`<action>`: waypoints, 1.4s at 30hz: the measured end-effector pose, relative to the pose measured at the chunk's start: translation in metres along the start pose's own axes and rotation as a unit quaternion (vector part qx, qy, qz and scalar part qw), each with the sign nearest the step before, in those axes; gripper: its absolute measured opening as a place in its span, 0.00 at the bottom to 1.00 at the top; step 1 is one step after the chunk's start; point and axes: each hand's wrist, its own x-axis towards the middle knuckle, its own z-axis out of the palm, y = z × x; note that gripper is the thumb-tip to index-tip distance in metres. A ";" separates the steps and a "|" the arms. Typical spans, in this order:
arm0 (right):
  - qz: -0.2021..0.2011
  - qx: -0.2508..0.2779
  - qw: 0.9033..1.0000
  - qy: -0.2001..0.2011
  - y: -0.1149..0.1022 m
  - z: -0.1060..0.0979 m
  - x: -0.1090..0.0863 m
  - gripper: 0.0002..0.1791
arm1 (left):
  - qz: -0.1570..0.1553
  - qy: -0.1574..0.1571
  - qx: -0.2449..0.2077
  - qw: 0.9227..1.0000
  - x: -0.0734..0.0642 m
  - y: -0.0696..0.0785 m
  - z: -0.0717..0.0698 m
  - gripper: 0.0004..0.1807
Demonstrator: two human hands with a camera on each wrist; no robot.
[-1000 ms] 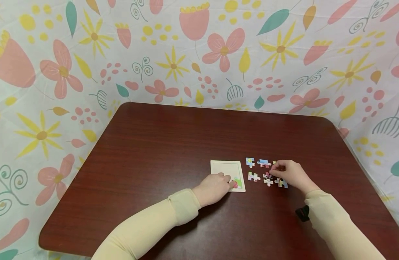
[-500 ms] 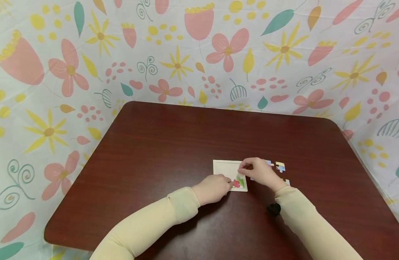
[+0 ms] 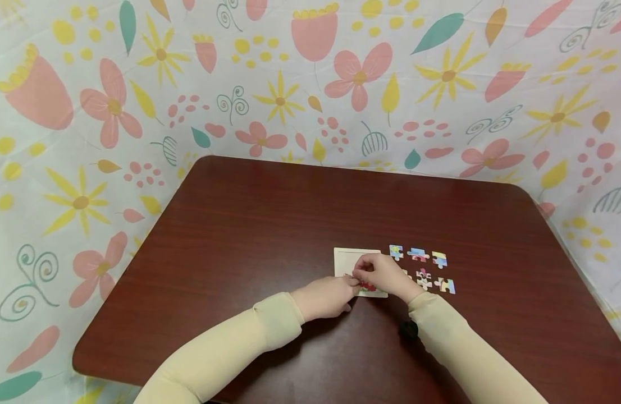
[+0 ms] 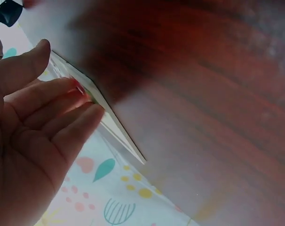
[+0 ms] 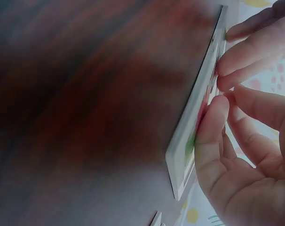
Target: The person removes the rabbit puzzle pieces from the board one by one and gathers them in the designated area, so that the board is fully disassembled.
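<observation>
A small pale puzzle tray (image 3: 343, 258) lies on the dark wooden table, with a pink-and-green picture section (image 3: 369, 287) fitted at its lower right corner. My left hand (image 3: 327, 296) rests at the tray's lower left, its extended fingers (image 4: 62, 96) touching the picture surface in the left wrist view. Over the tray, my right hand (image 3: 386, 275) meets the left fingertips. Its thumb and index finger pinch together close above the surface; the jigsaw piece between them is almost wholly hidden. In the right wrist view, the tray (image 5: 180, 162) appears edge-on beside both hands.
Right of the tray lie several loose jigsaw pieces in two rows, among them a blue-and-red piece (image 3: 419, 255), a blue-and-yellow one (image 3: 439, 259) and a pink-and-white one (image 3: 424, 279). Flower-printed cloth (image 3: 280, 67) hangs behind the table (image 3: 270, 213).
My right hand has moved left from the loose pieces to above the tray, beside the left fingers. The left hand has stayed at the tray, shifting slightly. The head view has shifted a little.
</observation>
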 end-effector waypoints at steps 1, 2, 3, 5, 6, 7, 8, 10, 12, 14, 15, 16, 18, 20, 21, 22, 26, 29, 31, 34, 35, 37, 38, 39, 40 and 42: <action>-0.004 -0.002 1.000 0.002 0.000 0.000 0.000 0.05 | -0.006 0.004 0.009 1.000 -0.002 0.000 0.000 0.19; -0.008 -0.005 1.000 0.004 0.000 0.000 0.000 0.05 | -0.015 0.010 0.017 1.000 -0.004 0.000 -0.001 0.17; -0.013 -0.009 1.000 0.005 0.000 0.001 0.000 0.04 | -0.025 0.018 0.025 0.999 -0.006 0.001 -0.001 0.16; -0.019 -0.014 1.000 0.007 -0.001 0.001 0.000 0.04 | -0.049 0.034 0.049 0.997 -0.010 0.001 -0.002 0.12; -0.020 -0.015 1.000 0.007 -0.001 0.001 0.000 0.03 | -0.060 0.043 0.061 0.995 -0.011 0.001 -0.002 0.10; -0.020 -0.016 1.000 0.007 -0.002 0.001 -0.001 0.03 | -0.070 0.050 0.070 0.994 -0.012 0.001 -0.002 0.08; -0.022 -0.019 1.000 0.006 -0.002 0.001 -0.001 0.03 | -0.077 0.056 0.080 0.992 -0.013 0.001 -0.001 0.07; -0.029 -0.025 0.999 0.001 -0.003 0.002 -0.002 0.06 | -0.086 0.062 0.093 0.990 -0.014 0.000 0.000 0.06; -0.044 -0.035 0.998 -0.006 -0.004 0.002 -0.002 0.10 | -0.089 0.062 0.094 0.990 -0.014 -0.001 0.001 0.07; -0.061 -0.050 0.997 -0.012 -0.006 0.003 -0.002 0.14 | -0.088 0.059 0.088 0.990 -0.014 -0.003 0.001 0.07; -0.068 -0.056 0.996 -0.013 -0.006 0.003 -0.001 0.15 | -0.088 0.059 0.082 0.991 -0.014 -0.004 0.002 0.07; -0.075 -0.061 0.995 -0.014 -0.007 0.004 -0.001 0.16 | -0.087 0.059 0.078 0.991 -0.014 -0.005 0.003 0.06; -0.083 -0.068 0.994 -0.012 -0.008 0.004 -0.001 0.17 | -0.087 0.058 0.069 0.992 -0.014 -0.007 0.004 0.06; -0.088 -0.072 0.993 -0.009 -0.008 0.004 -0.001 0.16 | -0.087 0.057 0.060 0.993 -0.014 -0.008 0.004 0.06; -0.092 -0.074 0.993 -0.008 -0.008 0.004 -0.001 0.15 | -0.087 0.056 0.058 0.993 -0.014 -0.009 0.004 0.07; -0.093 -0.074 0.993 -0.008 -0.009 0.004 0.000 0.14 | -0.087 0.056 0.057 0.993 -0.014 -0.009 0.004 0.07; -0.085 -0.065 0.994 -0.018 -0.009 0.004 0.001 0.12 | -0.085 0.057 0.051 0.993 -0.014 -0.010 0.003 0.09; -0.066 -0.055 0.996 -0.026 -0.009 0.005 0.004 0.11 | -0.086 0.061 0.047 0.993 -0.013 -0.011 0.002 0.08; -0.063 -0.051 0.996 -0.028 -0.008 0.005 0.005 0.10 | -0.089 0.063 0.049 0.993 -0.012 -0.011 0.002 0.06; -0.061 -0.044 0.997 -0.029 -0.006 0.006 0.006 0.08 | -0.096 0.071 0.054 0.991 -0.010 -0.011 0.002 0.07; -0.063 -0.043 0.997 -0.029 -0.006 0.007 0.006 0.08 | -0.100 0.077 0.054 0.991 -0.009 -0.011 0.003 0.08; -0.065 -0.040 0.997 -0.027 -0.006 0.007 0.006 0.08 | -0.105 0.088 0.050 0.989 -0.008 -0.011 0.003 0.08; -0.060 -0.040 0.997 -0.026 -0.006 0.007 0.005 0.08 | -0.108 0.092 0.046 0.989 -0.007 -0.012 0.002 0.08; -0.059 -0.038 0.997 -0.025 -0.006 0.007 0.005 0.08 | -0.110 0.093 0.041 0.989 -0.006 -0.012 0.002 0.08; -0.056 -0.037 0.997 -0.024 -0.007 0.007 0.005 0.07 | -0.112 0.093 0.035 0.989 -0.006 -0.013 0.002 0.08; -0.049 -0.037 0.998 -0.021 -0.007 0.007 0.005 0.07 | -0.115 0.090 0.019 0.989 -0.004 -0.014 0.002 0.07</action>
